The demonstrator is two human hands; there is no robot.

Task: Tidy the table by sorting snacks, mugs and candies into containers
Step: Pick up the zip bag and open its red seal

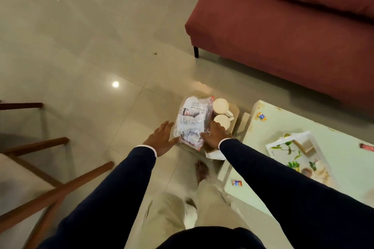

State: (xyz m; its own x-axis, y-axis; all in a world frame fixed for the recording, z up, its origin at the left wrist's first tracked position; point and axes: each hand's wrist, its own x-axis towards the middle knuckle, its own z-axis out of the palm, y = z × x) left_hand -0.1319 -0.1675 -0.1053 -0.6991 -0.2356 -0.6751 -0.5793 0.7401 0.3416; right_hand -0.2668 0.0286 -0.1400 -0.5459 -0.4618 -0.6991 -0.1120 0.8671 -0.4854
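**Crinkled plastic between our palms**

Clear, crinkly plastic fills our reach: our left hand [161, 138] lies flat and spread against the snack bag [191, 122], our right hand [215, 134] presses its other side, fingers loosely curved. It sits in a cardboard box [235, 115] on the floor beside two round white mugs [221, 112]. Just beyond the box's right edge stands the pale table [263, 135], candies [261, 116] near its corner; open tile lies left.

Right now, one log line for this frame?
left hand: open beside snack bag | right hand: on bag | two mugs in box | candies on table
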